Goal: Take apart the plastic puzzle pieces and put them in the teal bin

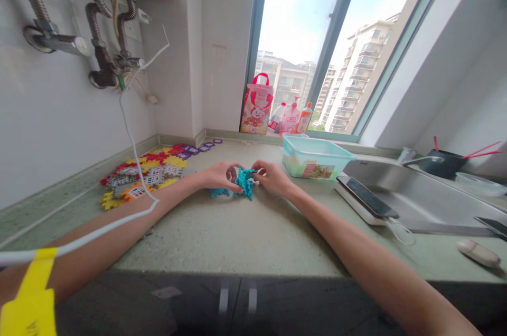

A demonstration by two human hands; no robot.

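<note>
Grips a turquoise cluster of small, jagged, toothed pieces, plastic by its look, between both hands at the middle of the scene. Pinches its left side between thumb and curved fingers of the left hand, and its right side between thumb and bent fingers of the right hand. Cannot tell whether it rests on the speckled, grey-green, stone-like surface or just above. Leaves partly hidden, below the left hand, more turquoise pieces lying low.

Has to the left a flat patchwork of notched red, yellow, orange and grey pieces, some pierced with window-like grids, and beyond it a far row of thin purple pieces. Shows to the right, farther back, a translucent mint tub, rectangular with rounded corners, and nearer, a glossy dark phone on a white slab beside the brushed-metal sink. Runs a smooth white cable across the near left, before the forearm, with a flat yellow tag.
</note>
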